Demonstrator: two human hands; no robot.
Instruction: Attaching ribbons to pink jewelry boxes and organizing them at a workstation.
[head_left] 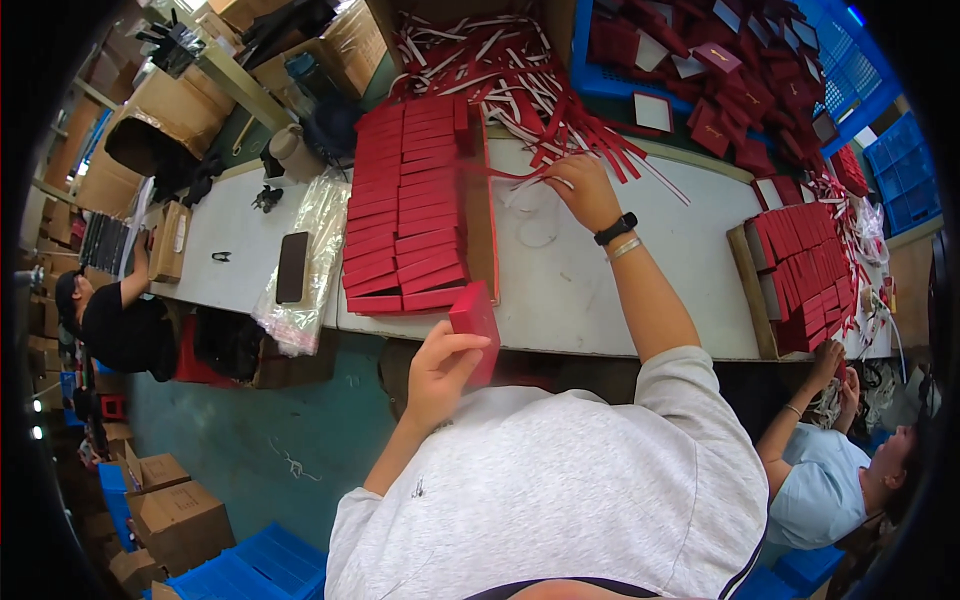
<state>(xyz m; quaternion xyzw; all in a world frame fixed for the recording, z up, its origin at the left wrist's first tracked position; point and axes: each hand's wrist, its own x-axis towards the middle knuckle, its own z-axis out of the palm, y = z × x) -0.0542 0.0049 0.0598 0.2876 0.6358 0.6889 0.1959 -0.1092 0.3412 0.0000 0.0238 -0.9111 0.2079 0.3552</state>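
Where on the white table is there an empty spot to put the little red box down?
The biggest bare patch of the white table lies between the rows of red boxes and the tray of red boxes, under the right hand. Another lies left of the dark phone. The back edge is crowded with red and white ribbons.

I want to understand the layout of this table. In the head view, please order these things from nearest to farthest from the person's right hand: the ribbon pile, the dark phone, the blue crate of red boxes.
From the right hand:
1. Ribbon pile, just above the hand; the fingers reach its red and white strands.
2. Blue crate of red boxes, up and to the right, past the table edge.
3. Dark phone, far left, beyond the rows of red boxes.
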